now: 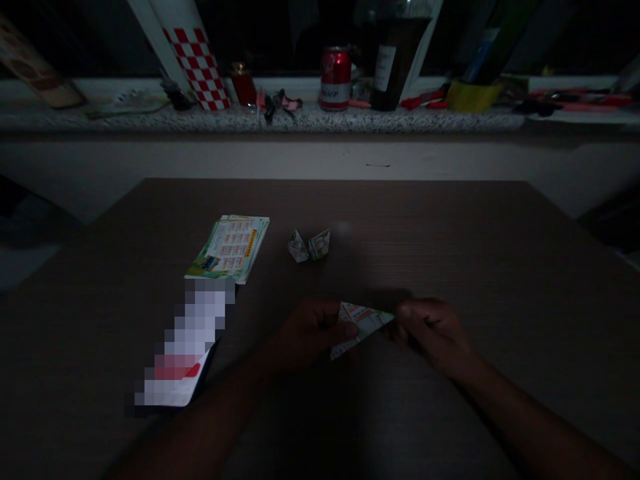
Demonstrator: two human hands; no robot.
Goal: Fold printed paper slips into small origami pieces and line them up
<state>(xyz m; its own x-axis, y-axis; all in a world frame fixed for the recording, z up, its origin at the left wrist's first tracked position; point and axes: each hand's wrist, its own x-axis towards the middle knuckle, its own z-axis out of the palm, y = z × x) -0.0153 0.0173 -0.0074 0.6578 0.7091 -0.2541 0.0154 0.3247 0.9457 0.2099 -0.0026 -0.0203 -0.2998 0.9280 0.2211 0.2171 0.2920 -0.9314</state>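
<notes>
A folded paper triangle (367, 322) with printed text is held just above the table between my two hands. My left hand (315, 328) grips its wide left end, with the thumb lying on top. At the pointed right end, my right hand (430, 327) pinches the tip between thumb and fingers. Beyond the hands, two small folded paper pieces (319, 245) of similar print stand side by side on the table. To the left lies a stack of printed calendar sheets (233, 247).
A phone (183, 393) with a blurred-out bright screen lies on the brown table (450, 240), near my left forearm. Along the granite sill (280, 120) at the back stand a red can (335, 77), a dark bottle (395, 67) and a red-and-white checkered cylinder (197, 67).
</notes>
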